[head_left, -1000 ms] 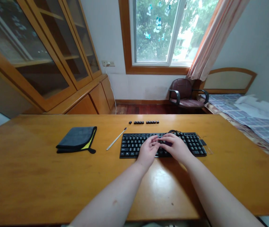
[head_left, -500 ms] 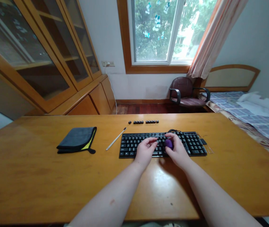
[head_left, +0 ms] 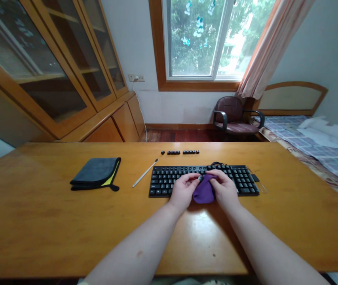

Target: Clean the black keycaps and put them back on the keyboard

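A black keyboard (head_left: 163,181) lies on the wooden desk, partly covered by my hands. My left hand (head_left: 183,189) is closed over its middle, pinching a small dark keycap (head_left: 200,178) between thumb and fingertips. Close beside it, my right hand (head_left: 225,187) is closed on a purple cloth (head_left: 204,193), which hangs down between the two hands past the keyboard's front edge. The cloth's upper edge meets the keycap. Beyond the keyboard, several loose black keycaps (head_left: 173,152) stand in a row.
Left of the keyboard lie a thin white brush (head_left: 145,173) with a dark tip and a folded grey towel (head_left: 95,173) with yellow lining. A wire keycap puller (head_left: 263,187) rests at the keyboard's right end. Across the room stands an office chair (head_left: 230,113).
The purple cloth, bunched in my right hand before, now hangs spread out between my hands. My right hand has moved slightly inward, and a keycap shows in my left fingertips.
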`<state>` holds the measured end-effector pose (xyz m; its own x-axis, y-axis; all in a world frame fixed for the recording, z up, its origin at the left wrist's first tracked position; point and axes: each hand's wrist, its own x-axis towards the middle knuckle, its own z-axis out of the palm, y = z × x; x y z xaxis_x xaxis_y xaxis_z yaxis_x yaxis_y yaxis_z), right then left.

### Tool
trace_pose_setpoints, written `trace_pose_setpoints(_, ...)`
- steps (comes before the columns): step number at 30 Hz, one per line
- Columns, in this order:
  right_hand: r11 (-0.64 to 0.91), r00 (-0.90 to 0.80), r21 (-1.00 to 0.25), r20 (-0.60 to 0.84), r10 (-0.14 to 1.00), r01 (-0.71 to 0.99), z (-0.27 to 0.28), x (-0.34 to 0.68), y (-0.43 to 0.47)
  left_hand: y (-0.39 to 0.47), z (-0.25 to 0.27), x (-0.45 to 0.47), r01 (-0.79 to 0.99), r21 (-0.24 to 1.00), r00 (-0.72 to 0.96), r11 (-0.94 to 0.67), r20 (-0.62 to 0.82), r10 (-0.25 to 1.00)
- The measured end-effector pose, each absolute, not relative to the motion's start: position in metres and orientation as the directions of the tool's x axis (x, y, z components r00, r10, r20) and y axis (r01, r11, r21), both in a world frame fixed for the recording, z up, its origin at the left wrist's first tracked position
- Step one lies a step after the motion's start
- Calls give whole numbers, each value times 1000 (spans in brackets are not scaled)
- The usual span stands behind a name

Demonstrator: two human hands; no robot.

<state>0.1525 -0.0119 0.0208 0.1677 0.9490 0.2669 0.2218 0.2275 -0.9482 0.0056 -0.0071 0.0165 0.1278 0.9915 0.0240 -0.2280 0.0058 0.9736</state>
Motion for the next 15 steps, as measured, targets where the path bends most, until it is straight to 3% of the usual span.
trace_pose_setpoints(9,108,241,-989,129,962,98,18,148,-12,-9,16,7,-225,974,166,-9,48,985)
trace_pose_setpoints(12,111,152,-989,125,980,99,23,147,-14,-9,15,7,-270,963,155,26,17,988)
trace_pose_setpoints(15,208,-5,-969,209,978,136,27,148,-16,-7,15,6,-308,951,90,16,13,996)
